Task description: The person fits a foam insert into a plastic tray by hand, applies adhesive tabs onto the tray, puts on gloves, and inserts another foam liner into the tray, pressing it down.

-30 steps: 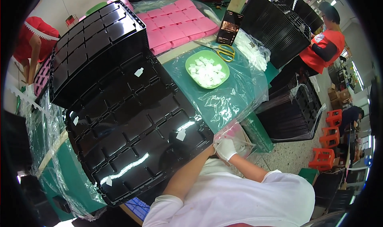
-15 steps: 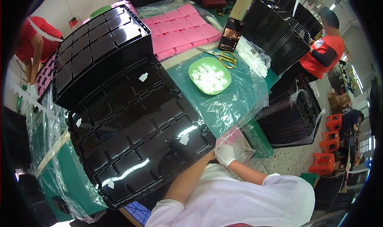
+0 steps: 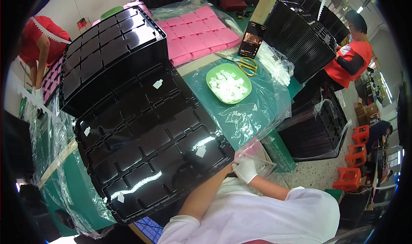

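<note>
We noted the white-gloved right hand (image 3: pixel 245 170) pinching the 4 o'clock corner of the glossy black compartmented plastic tray (image 3: pixel 150 141), left hand hidden; judged the overhanging tray might slide, spilling its white paper slips (image 3: pixel 200 151).
</note>
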The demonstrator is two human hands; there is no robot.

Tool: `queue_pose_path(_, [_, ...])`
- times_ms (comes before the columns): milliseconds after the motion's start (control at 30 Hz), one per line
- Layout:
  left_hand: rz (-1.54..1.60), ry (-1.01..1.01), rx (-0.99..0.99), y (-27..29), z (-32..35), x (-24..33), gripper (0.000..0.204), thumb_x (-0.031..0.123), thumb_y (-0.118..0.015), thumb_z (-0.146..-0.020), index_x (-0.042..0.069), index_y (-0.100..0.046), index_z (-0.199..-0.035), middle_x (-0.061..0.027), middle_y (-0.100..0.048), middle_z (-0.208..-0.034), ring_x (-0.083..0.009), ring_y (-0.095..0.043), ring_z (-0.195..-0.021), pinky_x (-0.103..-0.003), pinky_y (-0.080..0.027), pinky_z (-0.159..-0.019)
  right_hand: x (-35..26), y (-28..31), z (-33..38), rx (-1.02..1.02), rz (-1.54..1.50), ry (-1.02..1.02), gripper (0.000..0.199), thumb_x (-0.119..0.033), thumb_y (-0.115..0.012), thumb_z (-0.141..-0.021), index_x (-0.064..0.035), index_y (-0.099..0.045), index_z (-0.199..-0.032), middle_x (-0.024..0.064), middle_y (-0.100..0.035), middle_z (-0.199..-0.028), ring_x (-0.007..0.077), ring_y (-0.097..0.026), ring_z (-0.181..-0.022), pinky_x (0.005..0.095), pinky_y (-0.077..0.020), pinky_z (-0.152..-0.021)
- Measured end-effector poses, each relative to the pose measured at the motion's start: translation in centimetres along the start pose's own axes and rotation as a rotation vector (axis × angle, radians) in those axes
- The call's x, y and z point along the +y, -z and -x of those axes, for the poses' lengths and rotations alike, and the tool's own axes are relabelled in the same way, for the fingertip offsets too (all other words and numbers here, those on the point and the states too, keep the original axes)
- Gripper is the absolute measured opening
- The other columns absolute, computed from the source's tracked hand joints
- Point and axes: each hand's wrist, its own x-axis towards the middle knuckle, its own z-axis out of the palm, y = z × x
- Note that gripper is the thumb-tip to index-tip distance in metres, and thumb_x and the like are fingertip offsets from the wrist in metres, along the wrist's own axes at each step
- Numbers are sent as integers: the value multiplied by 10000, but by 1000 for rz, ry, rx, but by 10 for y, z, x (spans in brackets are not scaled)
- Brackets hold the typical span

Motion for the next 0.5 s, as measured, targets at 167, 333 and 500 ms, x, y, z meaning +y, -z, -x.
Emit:
queue_pose_path(167, [14,-9,9,-1,2,0,339,185,-588,-867,120,-630,-1197,-142,-717,-989,-329,-690,-910,-430,-542,-780,-5,4,0,-57,153,43,208,-238,-579,-868,-73,-701,-837,195,-677,-810,374,-663,-763,482,-521,-727])
queue_pose_path(333, [20,-22,25,2,-1,-3,341,184,-591,-865,119,-630,-1197,-142,-717,-990,-329,-690,-911,-429,-541,-782,-13,3,7,-172,184,-67,224,-229,-532,-896,-72,-691,-915,204,-677,-936,381,-655,-864,487,-511,-782])
queue_pose_path(500, [28,-32,50,7,-4,-5,343,184,-594,-863,118,-630,-1197,-142,-717,-990,-329,-690,-912,-429,-541,-783,0,-12,10,-38,-97,-90,235,-221,-533,-895,-61,-680,-987,211,-669,-973,376,-646,-919,457,-505,-822])
